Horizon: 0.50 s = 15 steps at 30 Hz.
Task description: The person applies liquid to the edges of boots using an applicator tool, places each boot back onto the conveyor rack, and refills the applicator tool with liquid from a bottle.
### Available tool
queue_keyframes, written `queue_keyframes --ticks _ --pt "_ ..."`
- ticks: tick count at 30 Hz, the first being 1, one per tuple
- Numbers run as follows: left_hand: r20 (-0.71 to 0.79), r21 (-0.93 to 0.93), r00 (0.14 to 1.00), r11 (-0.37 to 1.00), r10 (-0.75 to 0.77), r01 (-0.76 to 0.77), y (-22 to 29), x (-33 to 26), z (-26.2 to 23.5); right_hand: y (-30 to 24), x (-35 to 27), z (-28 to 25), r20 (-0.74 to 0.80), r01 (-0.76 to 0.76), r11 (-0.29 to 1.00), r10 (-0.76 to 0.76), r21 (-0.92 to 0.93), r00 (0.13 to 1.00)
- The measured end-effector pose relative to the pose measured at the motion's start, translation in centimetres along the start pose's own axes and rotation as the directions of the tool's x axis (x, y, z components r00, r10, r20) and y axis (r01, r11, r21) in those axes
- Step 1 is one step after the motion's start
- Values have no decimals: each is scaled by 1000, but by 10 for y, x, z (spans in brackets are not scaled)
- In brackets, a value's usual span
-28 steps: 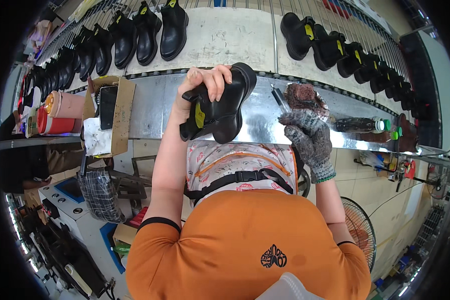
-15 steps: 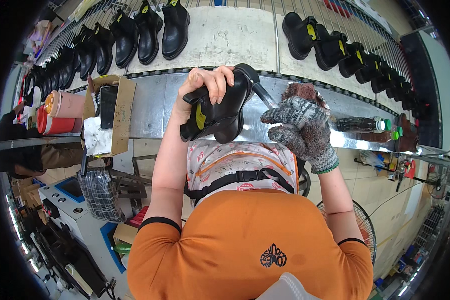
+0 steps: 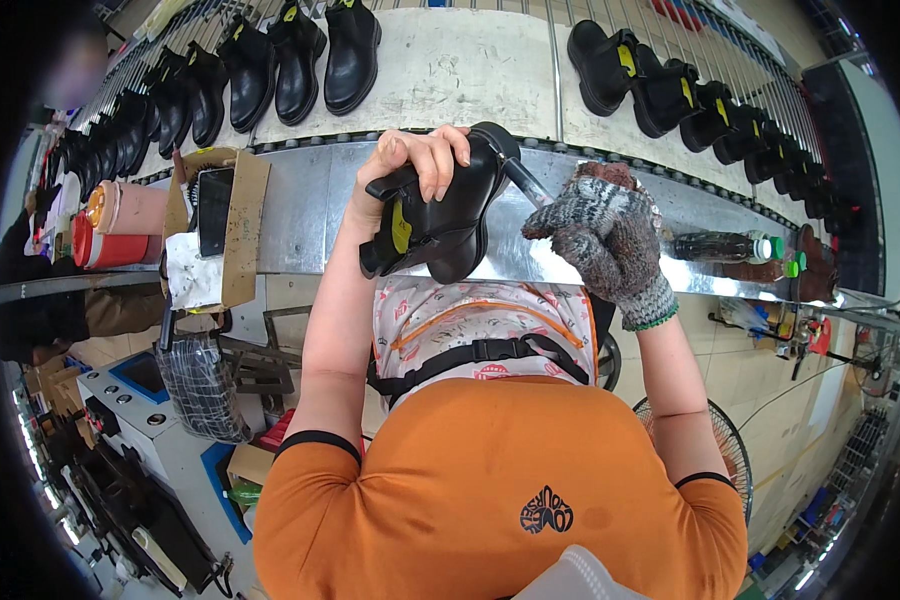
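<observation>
My bare left hand [image 3: 420, 165] grips a black ankle boot [image 3: 450, 225] with a yellow patch inside its shaft, holding it tilted above the metal bench edge. To its right, my right hand [image 3: 610, 235] wears a grey knitted glove with brown stains. Its fingers are closed round a slim tool [image 3: 532, 186] with a clear, shiny shaft; the glove hides the rest of it. The far end of the tool meets the boot's sole edge at the top right. Whether that end is a brush or a blade cannot be made out.
Black boots [image 3: 350, 60] stand in a row on the rack at left, with another row [image 3: 600, 70] at right. A cardboard box [image 3: 245, 225] holding a phone [image 3: 216, 212] sits left of my arm, beside a red container [image 3: 120, 250]. Bottles [image 3: 720, 247] lie at right.
My gloved right hand has moved slightly up and turned, with the tool still against the boot. My left hand and the boot have barely shifted.
</observation>
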<state>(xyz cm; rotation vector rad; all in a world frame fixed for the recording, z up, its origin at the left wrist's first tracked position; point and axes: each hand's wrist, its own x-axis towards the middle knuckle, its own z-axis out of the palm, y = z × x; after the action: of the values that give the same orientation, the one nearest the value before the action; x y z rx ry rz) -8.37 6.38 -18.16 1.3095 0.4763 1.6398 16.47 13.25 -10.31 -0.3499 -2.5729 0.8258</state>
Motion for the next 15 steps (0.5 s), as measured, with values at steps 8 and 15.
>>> queue_keyframes --ticks 8,15 --pt "-46 -97 999 995 5 -9 -3 -6 -21 6 11 16 7 -6 998 6 66 1000" --pt "-153 -207 988 976 29 -61 -4 -17 -51 26 13 62 -65 67 996 -71 -62 995"
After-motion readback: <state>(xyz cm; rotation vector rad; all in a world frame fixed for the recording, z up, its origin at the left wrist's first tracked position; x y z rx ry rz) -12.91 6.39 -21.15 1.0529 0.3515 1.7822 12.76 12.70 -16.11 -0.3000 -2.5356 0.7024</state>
